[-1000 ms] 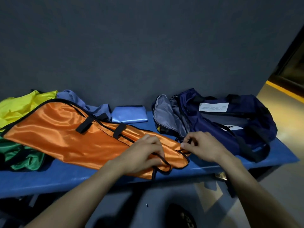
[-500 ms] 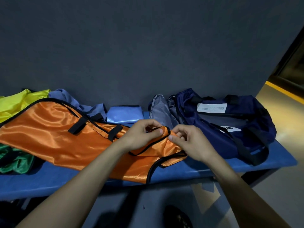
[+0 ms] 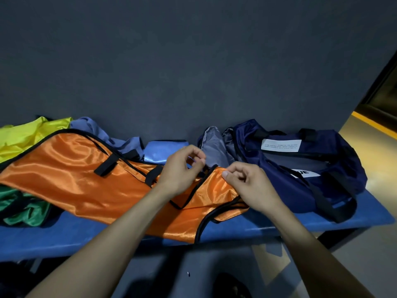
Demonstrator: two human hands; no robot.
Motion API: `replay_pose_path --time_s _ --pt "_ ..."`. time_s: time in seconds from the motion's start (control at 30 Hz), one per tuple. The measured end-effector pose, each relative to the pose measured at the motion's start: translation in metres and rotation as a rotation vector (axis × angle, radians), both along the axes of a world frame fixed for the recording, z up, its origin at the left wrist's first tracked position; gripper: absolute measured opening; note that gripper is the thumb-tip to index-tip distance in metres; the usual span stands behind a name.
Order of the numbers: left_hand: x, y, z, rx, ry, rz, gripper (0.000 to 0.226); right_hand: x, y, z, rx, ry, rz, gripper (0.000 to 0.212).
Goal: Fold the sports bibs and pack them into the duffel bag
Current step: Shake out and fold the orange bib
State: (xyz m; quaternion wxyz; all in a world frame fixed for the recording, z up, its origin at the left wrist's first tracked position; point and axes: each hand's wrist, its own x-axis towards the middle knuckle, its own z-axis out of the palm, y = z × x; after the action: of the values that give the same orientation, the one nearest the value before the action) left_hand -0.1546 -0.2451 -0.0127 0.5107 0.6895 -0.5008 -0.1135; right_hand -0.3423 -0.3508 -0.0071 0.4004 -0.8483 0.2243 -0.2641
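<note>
head | left hand (image 3: 179,172) fingers curled above orange bib (image 3: 81,179), pinch unclear | right hand (image 3: 247,183) pinches bib's black-trimmed corner, hands close but apart | bib spread on blue bench (image 3: 64,237) left of hands | navy duffel bag (image 3: 300,168) just right of right hand, unzipped | folded light-blue bib (image 3: 163,150) behind left hand

orange bib (image 3: 71,181): shiny satin cloth I'm seeing, gleaming, matt black binding
yellow bib (image 3: 23,136): glossy cloth, catching light
green bib (image 3: 23,209): glossy, crumpled cloth
folded blue bib (image 3: 165,150): smooth sheen
duffel bag (image 3: 285,190): matt navy fabric, grey lining, white paper-like label
bench (image 3: 64,235): matt blue surface
</note>
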Motion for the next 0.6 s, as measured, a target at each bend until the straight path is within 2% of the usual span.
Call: replay_pose_path --time_s 0.07,0.17,0.23,0.3,0.37,0.43,0.5,0.6 --pt "-0.001 0.007 0.007 0.021 0.069 -0.061 0.013 0.002 0.001 0.001 -0.008 -0.005 -0.01 0.021" --pt "-0.004 0.014 0.006 0.17 0.079 -0.198 0.027 0.004 0.004 0.002 -0.027 -0.01 -0.005 0.019" --pt "-0.006 0.013 0.003 0.176 0.075 -0.237 0.021 0.004 0.006 0.003 -0.022 -0.008 0.011 0.018" --pt "-0.005 0.011 0.007 0.098 0.107 -0.23 0.011 0.002 0.009 0.007 0.016 -0.001 0.045 0.019" --pt "-0.006 0.01 0.017 0.075 0.222 -0.3 0.013 -0.003 0.01 0.013 0.042 0.012 0.099 0.022" --pt "-0.007 0.01 0.024 0.085 0.43 -0.412 0.017 -0.011 0.007 0.018 0.092 0.045 0.069 0.025" --pt "-0.008 0.009 0.026 0.081 0.527 -0.448 0.019 -0.024 -0.003 0.019 0.092 0.139 -0.046 0.024" --pt "-0.008 0.009 0.029 0.065 0.518 -0.427 0.021 -0.042 -0.009 0.017 0.102 0.501 -0.053 0.01"
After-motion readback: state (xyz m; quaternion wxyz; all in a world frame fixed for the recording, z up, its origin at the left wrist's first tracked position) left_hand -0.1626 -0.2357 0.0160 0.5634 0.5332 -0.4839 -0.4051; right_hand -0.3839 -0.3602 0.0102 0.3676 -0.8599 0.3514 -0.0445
